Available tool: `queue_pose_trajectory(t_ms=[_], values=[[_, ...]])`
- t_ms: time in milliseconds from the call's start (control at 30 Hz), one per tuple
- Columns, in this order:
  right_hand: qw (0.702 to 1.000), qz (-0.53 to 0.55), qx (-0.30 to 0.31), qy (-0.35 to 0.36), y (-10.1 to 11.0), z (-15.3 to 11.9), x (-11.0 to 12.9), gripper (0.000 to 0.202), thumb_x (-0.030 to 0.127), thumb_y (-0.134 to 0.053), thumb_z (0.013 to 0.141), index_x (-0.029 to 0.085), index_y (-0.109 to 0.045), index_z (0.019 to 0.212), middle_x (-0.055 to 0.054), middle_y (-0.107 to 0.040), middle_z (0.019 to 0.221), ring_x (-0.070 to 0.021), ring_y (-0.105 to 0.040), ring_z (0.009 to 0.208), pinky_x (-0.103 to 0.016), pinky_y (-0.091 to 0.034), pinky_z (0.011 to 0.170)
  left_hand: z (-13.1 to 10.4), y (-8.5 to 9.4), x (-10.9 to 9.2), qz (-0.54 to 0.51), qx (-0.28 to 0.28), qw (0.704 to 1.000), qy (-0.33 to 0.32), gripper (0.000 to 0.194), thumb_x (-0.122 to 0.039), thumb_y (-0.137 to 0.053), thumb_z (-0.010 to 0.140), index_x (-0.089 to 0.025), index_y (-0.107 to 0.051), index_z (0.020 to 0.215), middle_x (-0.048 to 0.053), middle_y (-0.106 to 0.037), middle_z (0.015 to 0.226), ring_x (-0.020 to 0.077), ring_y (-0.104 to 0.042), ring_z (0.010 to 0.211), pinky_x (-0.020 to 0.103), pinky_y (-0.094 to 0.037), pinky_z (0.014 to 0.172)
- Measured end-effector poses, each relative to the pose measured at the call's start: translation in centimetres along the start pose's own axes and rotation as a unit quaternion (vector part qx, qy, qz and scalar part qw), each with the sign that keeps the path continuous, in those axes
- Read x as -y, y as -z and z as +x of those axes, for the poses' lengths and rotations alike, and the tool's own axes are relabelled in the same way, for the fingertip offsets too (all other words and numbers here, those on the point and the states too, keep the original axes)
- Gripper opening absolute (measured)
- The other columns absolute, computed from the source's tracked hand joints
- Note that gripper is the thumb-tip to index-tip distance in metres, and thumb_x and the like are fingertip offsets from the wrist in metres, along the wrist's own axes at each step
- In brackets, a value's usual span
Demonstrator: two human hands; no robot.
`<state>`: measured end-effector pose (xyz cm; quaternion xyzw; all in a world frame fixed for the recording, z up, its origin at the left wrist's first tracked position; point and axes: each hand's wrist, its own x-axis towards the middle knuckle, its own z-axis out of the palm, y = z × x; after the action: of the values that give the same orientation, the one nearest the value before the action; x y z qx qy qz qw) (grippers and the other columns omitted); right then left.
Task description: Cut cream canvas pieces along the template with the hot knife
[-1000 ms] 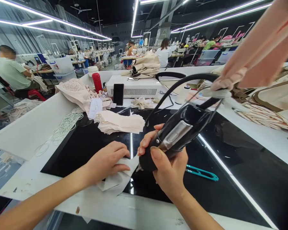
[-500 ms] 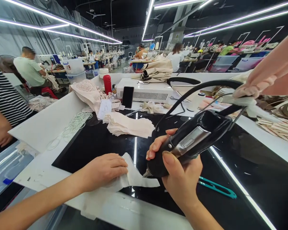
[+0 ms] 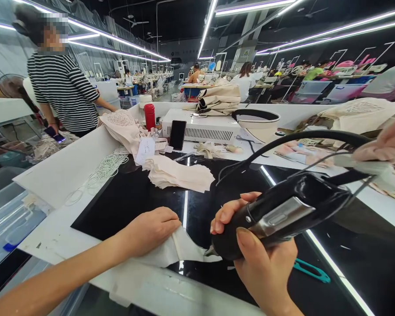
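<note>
My right hand (image 3: 260, 245) is wrapped round a black handheld tool (image 3: 283, 215) with a silver plate on its side. The tool's metal tip touches or sits just above the right end of a white fabric piece (image 3: 187, 248). My left hand (image 3: 154, 230) rests on that fabric with its fingers together, pressing or gripping it near the front edge of the black work surface (image 3: 125, 206). A stack of pale pink fabric pieces (image 3: 179, 173) lies behind my hands. The tool's cable runs up to a wrapped pink cloth at the right.
A teal tool (image 3: 312, 270) lies right of my right hand. Farther back are a phone (image 3: 177, 135), a red bottle (image 3: 149, 116), a white vented box (image 3: 200, 127) and tangled elastic cord (image 3: 107, 171). A person in a striped shirt (image 3: 64, 92) stands at the left.
My right hand and the tool have shifted right and slightly down. My left hand has moved slightly right. The person in stripes is now seen farther into view, from behind.
</note>
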<state>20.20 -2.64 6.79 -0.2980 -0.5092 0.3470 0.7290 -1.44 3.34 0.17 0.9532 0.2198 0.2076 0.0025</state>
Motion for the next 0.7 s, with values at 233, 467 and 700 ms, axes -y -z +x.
queue_pose_trajectory(t_ms=[233,467,700], values=[[1.000,-0.009,0.004,-0.005,0.6,-0.5,0.2,0.033,0.039,-0.081,0.090,0.031,-0.064,0.117,0.001,-0.068,0.080,-0.0170,-0.066,0.063,-0.032,-0.059,0.058,-1.0,0.1,0.0,-0.011,-0.021,1.000,-0.002,0.024,-0.019,-0.042,0.113,-0.016,-0.063,0.123,0.010,-0.071,0.120,0.0189,-0.070,0.113,0.029,-0.062,0.096],[1.000,-0.022,0.002,-0.020,0.5,-0.5,0.4,0.033,0.040,-0.081,0.090,0.031,-0.064,0.116,0.001,-0.068,0.080,-0.0171,-0.066,0.064,-0.033,-0.059,0.059,-1.0,0.7,-0.4,-0.018,-0.027,0.999,0.000,0.023,-0.016,-0.043,0.112,-0.016,-0.065,0.119,0.009,-0.072,0.118,0.0187,-0.071,0.109,0.028,-0.064,0.091],[0.999,-0.008,-0.039,-0.008,-1.7,1.5,-0.5,0.038,0.042,-0.085,0.084,0.029,-0.061,0.110,0.004,-0.066,0.075,-0.0164,-0.064,0.057,-0.032,-0.056,0.053,-1.0,0.5,-0.5,-0.024,-0.044,0.999,0.004,0.021,-0.018,-0.046,0.111,-0.016,-0.067,0.117,0.010,-0.072,0.117,0.0194,-0.072,0.108,0.028,-0.065,0.090]])
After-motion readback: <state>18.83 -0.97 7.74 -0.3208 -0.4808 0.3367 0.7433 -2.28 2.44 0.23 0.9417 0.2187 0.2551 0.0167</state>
